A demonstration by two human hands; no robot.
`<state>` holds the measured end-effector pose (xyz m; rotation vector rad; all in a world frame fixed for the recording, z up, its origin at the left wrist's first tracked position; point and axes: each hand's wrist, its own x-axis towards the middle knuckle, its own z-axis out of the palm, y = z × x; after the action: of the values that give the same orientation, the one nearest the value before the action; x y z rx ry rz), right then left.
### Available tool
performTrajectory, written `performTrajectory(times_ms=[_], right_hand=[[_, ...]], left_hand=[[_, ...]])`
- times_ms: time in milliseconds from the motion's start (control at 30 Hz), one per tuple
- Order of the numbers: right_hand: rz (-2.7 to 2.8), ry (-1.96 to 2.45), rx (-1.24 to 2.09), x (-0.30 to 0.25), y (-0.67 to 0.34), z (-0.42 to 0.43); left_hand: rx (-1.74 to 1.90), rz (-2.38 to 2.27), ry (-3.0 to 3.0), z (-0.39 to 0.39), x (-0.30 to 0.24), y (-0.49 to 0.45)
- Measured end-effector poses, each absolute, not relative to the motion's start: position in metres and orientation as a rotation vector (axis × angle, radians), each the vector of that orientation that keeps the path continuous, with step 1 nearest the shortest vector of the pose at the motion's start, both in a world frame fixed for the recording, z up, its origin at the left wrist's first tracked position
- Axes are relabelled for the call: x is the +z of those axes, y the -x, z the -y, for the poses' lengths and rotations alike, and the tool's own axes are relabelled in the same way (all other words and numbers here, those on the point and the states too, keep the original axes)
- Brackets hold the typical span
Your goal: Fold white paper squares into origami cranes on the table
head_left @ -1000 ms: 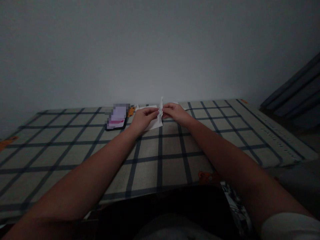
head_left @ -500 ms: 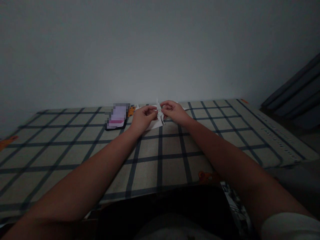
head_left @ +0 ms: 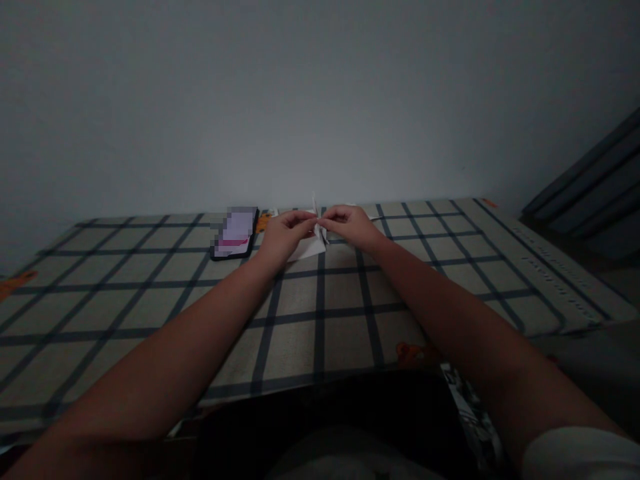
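Left hand [head_left: 283, 235] and right hand [head_left: 356, 227] are both pinching a crumpled white paper [head_left: 321, 234], fingers covering a good bit, so its shape's hard to make out. It's up over the worktop [head_left: 345, 287], can't tell if it touches the sheet [head_left: 309, 249] half hidden by the left hand. Phone [head_left: 237, 230] screen's all pixelated.

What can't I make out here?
All in the head view:
Small white paper: its middle, covered by left hand and right hand.
Flat white sheet: partly, blocked by the left hand.
Phone screen: pixelated.
Tablecloth lettering: blurred, too dim.
Sleeve: cut off by the picture's edge.
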<state>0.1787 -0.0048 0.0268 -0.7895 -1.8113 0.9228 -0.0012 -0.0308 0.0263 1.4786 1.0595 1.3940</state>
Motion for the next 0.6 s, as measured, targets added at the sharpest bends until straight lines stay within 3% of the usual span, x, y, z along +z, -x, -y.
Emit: performTrajectory(times_ms=[600], right_hand=[[1.673, 0.838, 1.096, 0.0229, -0.1781, -0.0030]], left_hand=[[1.390, -1.087, -1.735, 0.0214, 0.0216, 0.0042]])
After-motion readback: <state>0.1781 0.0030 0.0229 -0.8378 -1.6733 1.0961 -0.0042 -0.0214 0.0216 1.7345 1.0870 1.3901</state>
